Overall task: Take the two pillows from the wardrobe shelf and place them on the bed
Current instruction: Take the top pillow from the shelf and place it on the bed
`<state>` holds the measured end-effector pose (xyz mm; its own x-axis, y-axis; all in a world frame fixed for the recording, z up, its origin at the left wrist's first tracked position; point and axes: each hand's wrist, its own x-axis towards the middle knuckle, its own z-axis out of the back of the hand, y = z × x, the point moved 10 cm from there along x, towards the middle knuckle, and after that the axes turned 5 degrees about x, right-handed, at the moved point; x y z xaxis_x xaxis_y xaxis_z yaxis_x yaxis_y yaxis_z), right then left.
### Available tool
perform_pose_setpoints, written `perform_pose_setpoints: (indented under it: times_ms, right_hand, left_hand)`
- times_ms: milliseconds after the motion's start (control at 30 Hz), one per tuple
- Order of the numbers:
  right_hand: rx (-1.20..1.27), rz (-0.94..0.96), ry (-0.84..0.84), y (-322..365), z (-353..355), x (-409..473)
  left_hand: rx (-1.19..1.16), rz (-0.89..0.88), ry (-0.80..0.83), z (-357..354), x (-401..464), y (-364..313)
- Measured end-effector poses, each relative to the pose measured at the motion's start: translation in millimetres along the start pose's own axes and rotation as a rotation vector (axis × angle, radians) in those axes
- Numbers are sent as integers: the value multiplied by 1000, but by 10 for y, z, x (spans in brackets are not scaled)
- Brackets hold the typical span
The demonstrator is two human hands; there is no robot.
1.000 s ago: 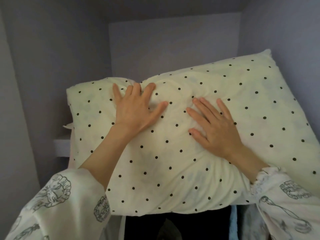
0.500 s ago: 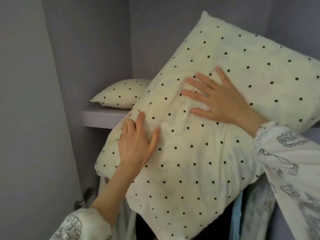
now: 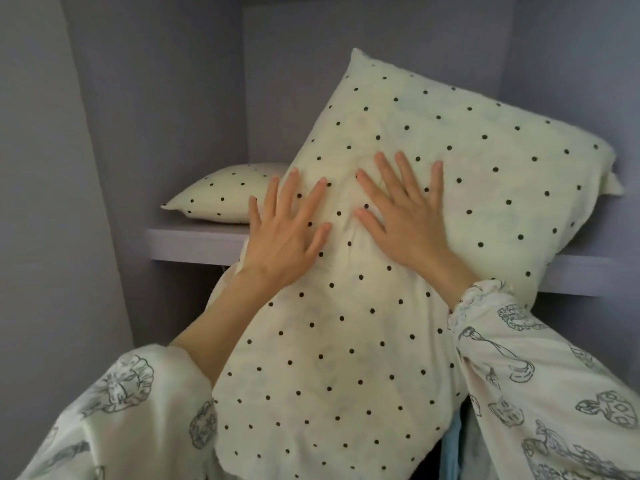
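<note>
At the far left the wardrobe's side wall [image 3: 52, 202] stands close, and just inside it the second pillow [image 3: 221, 195] lies flat on the shelf [image 3: 194, 242] — hidden under the top pillow a second ago, now uncovered and untouched. Next, the left hand [image 3: 284, 233] lies spread flat on the first pillow [image 3: 346, 341], fingers [image 3: 273, 199] open and pressing, not pinching any cloth; it has climbed back up beside the right hand since half a second ago. The right hand [image 3: 405, 216] is likewise splayed flat, fingers open. The pillow has tipped off the shelf: its lower half hangs in front of the shelf edge, its upper right corner still leans over the shelf at the right. So the first pillow is, by my reading, nearly free. Open room lies toward the person — the walls hem both sides, and hanging clothes [image 3: 450, 452] below could catch the lower corner.
</note>
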<state>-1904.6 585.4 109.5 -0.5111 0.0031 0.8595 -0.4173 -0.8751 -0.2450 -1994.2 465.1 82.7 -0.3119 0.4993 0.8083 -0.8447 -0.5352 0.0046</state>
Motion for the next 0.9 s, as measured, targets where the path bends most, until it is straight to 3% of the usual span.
perform_pose_setpoints:
  times_ms: [100,200,467,667,900]
  right_hand:
    - [20,13,-17,7,30,-64]
    - [25,-15,-54,-29,70,-270]
    - [28,-431,-163,-634,213,-1400]
    - [753,-829,-236,-1124,63,-1788]
    - [963,-899,-296,-1178,-45,-1815]
  left_hand:
    - [-6,43,48,-194,191,-47]
    - [44,84,-6,-255,176,-11]
    - [-13,135,-28,-288,121,50]
    - [-174,246,50,-335,136,216]
    - [-310,262,168,-376,143,318]
